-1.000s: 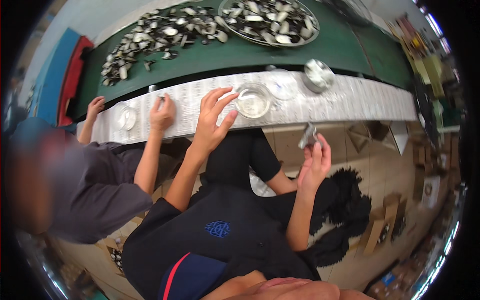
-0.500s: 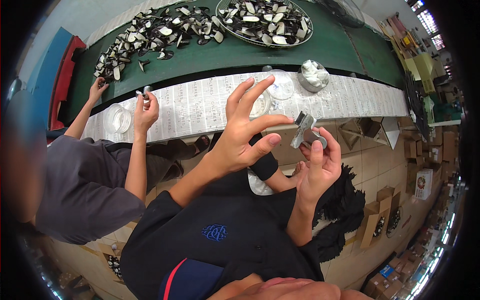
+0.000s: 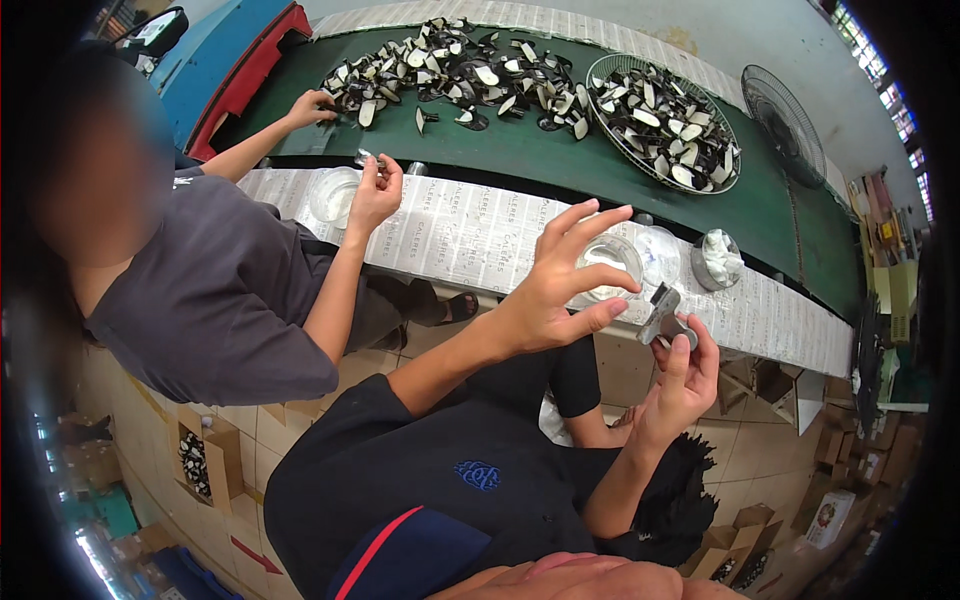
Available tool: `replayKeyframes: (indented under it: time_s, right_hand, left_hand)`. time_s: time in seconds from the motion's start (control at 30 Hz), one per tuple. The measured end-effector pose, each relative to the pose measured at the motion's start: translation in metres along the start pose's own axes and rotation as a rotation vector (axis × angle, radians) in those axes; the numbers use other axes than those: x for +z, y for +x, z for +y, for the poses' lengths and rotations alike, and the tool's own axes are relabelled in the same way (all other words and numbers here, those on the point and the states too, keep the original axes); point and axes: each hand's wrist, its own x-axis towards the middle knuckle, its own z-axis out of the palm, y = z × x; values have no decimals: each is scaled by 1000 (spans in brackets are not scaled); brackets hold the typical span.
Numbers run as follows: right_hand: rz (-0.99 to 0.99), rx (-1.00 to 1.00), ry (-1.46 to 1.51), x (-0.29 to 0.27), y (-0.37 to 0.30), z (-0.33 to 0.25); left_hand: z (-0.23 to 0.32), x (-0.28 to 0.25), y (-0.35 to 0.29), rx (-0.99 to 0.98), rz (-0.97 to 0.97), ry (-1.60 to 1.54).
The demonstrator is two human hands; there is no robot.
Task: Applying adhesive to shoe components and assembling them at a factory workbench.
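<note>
In my right hand (image 3: 680,390), between the thumb and fingers, is a small glossy grey piece (image 3: 661,314) that looks like a shoe heel. Its dark end points up toward my other hand. My left hand (image 3: 560,290) hovers just left of it, fingers spread; thumb and index finger come close to the piece without visibly gripping it. Behind my left fingers stands a clear round tub (image 3: 612,262), partly covered by them. A clear lid or dish (image 3: 657,252) lies beside the tub. Farther right is a round container of white wads (image 3: 717,260).
Across the green belt (image 3: 300,135) lies a pile of black-and-white pieces (image 3: 470,75). A wire basket (image 3: 738,165) holds more, near a fan (image 3: 785,120). On my left, a co-worker (image 3: 230,270) holds a small silvery piece (image 3: 369,158) and touches the pile. Boxes (image 3: 225,465) stand on the floor.
The view has turned left, so the bench, belt and co-worker appear farther right. My hands keep nearly the same pose around the grey piece.
</note>
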Motion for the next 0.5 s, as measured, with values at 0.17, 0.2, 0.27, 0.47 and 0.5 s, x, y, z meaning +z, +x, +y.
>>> replayKeyframes:
  time_s: [0.17, 0.2, 0.27, 0.47, 0.5]
  right_hand:
    - [-96, 4, 39, 12, 4, 5]
    - [-101, 19, 52, 14, 4, 6]
    - [-131, 32, 88, 17, 5, 6]
    - [-155, 40, 101, 24, 6, 4]
    - [-166, 45, 113, 25, 6, 4]
  left_hand:
    - [-9, -14, 0, -3, 25, 52]
    - [-9, -15, -1, -3, 26, 55]
    - [-11, -17, 0, 0, 23, 68]
    - [-14, -18, 0, -28, 20, 5]
    - [-15, -18, 1, -38, 21, -1]
